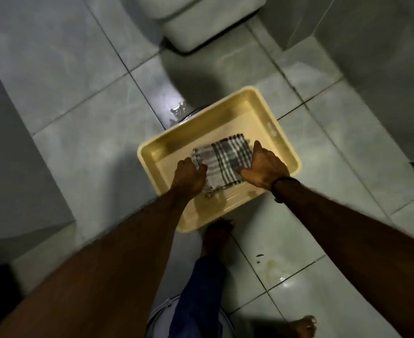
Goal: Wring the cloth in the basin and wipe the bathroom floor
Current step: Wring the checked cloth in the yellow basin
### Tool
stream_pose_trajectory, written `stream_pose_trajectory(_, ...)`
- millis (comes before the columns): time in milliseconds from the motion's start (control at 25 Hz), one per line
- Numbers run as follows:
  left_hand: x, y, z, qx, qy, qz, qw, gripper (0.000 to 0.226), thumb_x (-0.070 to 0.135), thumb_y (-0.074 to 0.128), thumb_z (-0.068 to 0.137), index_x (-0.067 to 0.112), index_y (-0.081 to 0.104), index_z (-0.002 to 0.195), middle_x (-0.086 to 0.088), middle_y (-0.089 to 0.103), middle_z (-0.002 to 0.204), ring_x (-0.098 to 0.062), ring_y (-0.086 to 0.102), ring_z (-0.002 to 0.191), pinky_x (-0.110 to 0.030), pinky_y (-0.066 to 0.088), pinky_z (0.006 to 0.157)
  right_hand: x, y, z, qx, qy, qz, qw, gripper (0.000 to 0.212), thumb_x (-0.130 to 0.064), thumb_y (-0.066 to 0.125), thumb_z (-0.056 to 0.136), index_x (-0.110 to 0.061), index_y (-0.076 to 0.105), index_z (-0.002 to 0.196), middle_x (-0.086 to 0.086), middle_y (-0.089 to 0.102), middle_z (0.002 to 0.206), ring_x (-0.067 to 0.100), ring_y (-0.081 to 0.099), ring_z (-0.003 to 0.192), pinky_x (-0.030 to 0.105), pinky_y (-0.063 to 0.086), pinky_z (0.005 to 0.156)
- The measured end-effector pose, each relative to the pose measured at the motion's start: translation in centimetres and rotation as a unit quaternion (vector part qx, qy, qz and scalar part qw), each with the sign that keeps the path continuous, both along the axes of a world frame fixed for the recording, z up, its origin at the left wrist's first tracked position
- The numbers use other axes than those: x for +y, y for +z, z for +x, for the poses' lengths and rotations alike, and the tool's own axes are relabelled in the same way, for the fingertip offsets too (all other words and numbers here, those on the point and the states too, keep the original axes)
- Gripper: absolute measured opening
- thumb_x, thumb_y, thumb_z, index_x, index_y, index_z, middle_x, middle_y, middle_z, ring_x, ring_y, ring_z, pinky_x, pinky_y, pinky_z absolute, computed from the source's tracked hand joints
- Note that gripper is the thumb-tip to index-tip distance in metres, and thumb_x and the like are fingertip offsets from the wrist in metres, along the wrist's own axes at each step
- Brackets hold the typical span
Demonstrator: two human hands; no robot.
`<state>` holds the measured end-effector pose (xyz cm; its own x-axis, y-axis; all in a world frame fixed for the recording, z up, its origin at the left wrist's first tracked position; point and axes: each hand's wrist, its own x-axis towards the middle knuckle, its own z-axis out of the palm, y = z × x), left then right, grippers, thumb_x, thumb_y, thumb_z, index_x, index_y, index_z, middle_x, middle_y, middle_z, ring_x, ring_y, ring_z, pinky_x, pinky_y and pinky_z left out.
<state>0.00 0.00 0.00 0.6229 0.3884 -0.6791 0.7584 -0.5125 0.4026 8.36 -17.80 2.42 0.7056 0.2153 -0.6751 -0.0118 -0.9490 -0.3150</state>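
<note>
A yellow rectangular basin stands on the grey tiled floor with shallow water in it. A folded grey-and-white checked cloth lies inside it. My left hand grips the cloth's left edge with curled fingers. My right hand holds the cloth's right side, thumb and fingers spread over it. A dark band circles my right wrist.
A white toilet base stands just behind the basin. A wet glare patch and a round drain sit by the basin's far left corner. My bare feet are at the basin's near edge. A yellowish stain with dark specks marks the tile at right.
</note>
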Motion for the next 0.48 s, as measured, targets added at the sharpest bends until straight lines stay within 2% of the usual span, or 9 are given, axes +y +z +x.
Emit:
stream_pose_trajectory(120, -0.9, -3.7, 1.4, 0.05, 0.099, -0.001, 0.994, 0.057, 0.039, 0.05, 0.099, -0.004, 0.043, 0.135, -0.024, 0.044, 0.139, -0.042, 0.047, 0.126, -0.046, 0.043, 0.105, 0.4, -4.3, 1.0, 0.041, -0.07, 0.031, 0.996, 0.086, -0.053, 0.069, 0.073, -0.01, 0.04, 0.142, 0.018, 0.059, 0.134, 0.041, 0.058, 0.119, 0.049, 0.052, 0.097)
stream_pose_trajectory(200, -1.6, -4.9, 2.0, 0.064, 0.153, -0.005, 0.986, 0.06, 0.041, 0.057, 0.095, 0.0, 0.042, 0.136, -0.021, 0.042, 0.14, -0.043, 0.049, 0.124, -0.049, 0.045, 0.105, 0.6, -6.5, 1.4, 0.03, -0.099, 0.043, 0.994, 0.087, -0.06, 0.066, 0.061, -0.01, 0.051, 0.13, 0.017, 0.063, 0.128, 0.039, 0.061, 0.114, 0.048, 0.055, 0.094)
stream_pose_trajectory(240, -2.0, -5.4, 2.4, 0.063, 0.169, 0.001, 0.984, 0.063, 0.04, 0.062, 0.092, 0.0, 0.041, 0.136, -0.021, 0.043, 0.139, -0.043, 0.05, 0.124, -0.05, 0.046, 0.104, 0.9, -7.0, 1.7, 0.031, -0.125, 0.047, 0.991, 0.083, -0.057, 0.068, 0.061, -0.009, 0.052, 0.128, 0.017, 0.063, 0.126, 0.039, 0.062, 0.113, 0.047, 0.055, 0.094)
stream_pose_trajectory(360, -2.9, -6.4, 3.4, 0.044, 0.232, -0.017, 0.972, 0.073, 0.027, 0.076, 0.083, 0.001, 0.035, 0.137, -0.021, 0.049, 0.138, -0.043, 0.052, 0.124, -0.051, 0.049, 0.102, 1.5, -8.4, 2.7, 0.064, -0.221, 0.065, 0.971, 0.06, -0.026, 0.075, 0.078, -0.008, 0.049, 0.129, 0.017, 0.063, 0.127, 0.038, 0.062, 0.113, 0.038, 0.054, 0.09)
stream_pose_trajectory(480, -3.6, -6.5, 4.3, 0.03, 0.282, -0.075, 0.956, 0.065, 0.023, 0.079, 0.078, 0.006, 0.049, 0.134, -0.015, 0.06, 0.132, -0.036, 0.061, 0.114, -0.045, 0.058, 0.091, 1.8, -9.2, 3.2, 0.132, -0.267, 0.117, 0.947, 0.043, -0.012, 0.071, 0.081, -0.01, 0.061, 0.123, 0.013, 0.069, 0.119, 0.03, 0.066, 0.103, 0.037, 0.057, 0.092)
